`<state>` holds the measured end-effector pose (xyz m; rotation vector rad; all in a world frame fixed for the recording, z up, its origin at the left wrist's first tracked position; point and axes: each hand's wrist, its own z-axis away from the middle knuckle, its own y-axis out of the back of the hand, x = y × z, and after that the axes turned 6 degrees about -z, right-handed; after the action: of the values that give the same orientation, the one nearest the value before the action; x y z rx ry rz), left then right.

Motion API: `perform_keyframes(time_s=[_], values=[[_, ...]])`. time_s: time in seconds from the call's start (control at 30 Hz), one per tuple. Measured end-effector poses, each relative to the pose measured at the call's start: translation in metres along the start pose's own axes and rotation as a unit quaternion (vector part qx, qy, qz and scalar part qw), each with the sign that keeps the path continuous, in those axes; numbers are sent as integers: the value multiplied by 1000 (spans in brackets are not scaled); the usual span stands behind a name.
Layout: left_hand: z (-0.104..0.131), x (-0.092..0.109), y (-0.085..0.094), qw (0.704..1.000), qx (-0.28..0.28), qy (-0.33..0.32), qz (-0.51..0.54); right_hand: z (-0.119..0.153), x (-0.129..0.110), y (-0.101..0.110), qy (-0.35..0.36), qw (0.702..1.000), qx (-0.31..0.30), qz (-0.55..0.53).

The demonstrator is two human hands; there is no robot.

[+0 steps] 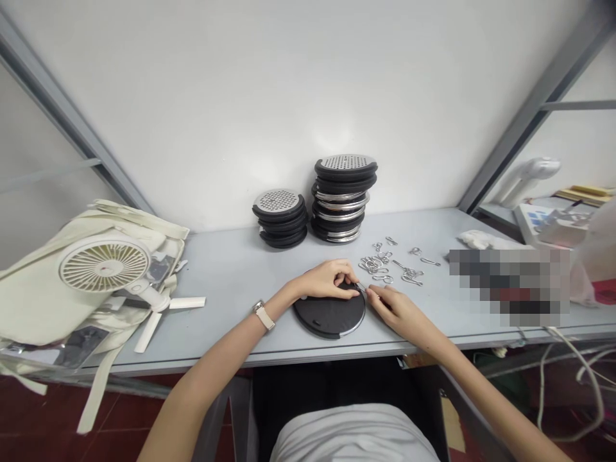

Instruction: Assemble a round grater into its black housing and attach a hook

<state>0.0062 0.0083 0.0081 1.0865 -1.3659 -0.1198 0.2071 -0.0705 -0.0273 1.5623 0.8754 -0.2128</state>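
A round black disc point(330, 316) with a shiny rim section lies on the grey table in front of me. My left hand point(334, 280) rests over its far edge, thumb and fingers pinched at the rim. From the right, my right hand point(391, 307) pinches a thin metal hook point(362, 289) whose end meets the disc's edge by my left fingertips. Whether the left fingers also grip the hook is hard to see. Beyond my hands lies a loose pile of similar metal hooks point(375, 264), with several more scattered point(412, 274) to its right.
Two stacks of discs with perforated grey tops, a shorter one point(280, 218) and a taller one point(342, 199), stand against the wall. A white fan point(106, 264) and a cream bag point(43, 289) occupy the left. A blurred-out item point(510, 287) and a plastic bag point(597, 250) lie right.
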Motion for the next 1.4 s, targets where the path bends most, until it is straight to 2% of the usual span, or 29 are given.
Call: perform_keyframes(time_s=[0.43, 0.7, 1.17, 1.4], values=[[0, 0, 0, 1000, -4, 2, -10, 1, -4, 1, 23, 1000, -9, -4], [0, -3, 0, 1000, -5, -19, 0, 3, -4, 1, 22, 1000, -6, 4], [-1, -2, 0, 1000, -7, 10, 14, 3, -1, 2, -7, 998, -6, -66], [-1, -1, 0, 1000, -11, 6, 6, 3, -6, 2, 32, 999, -10, 2]])
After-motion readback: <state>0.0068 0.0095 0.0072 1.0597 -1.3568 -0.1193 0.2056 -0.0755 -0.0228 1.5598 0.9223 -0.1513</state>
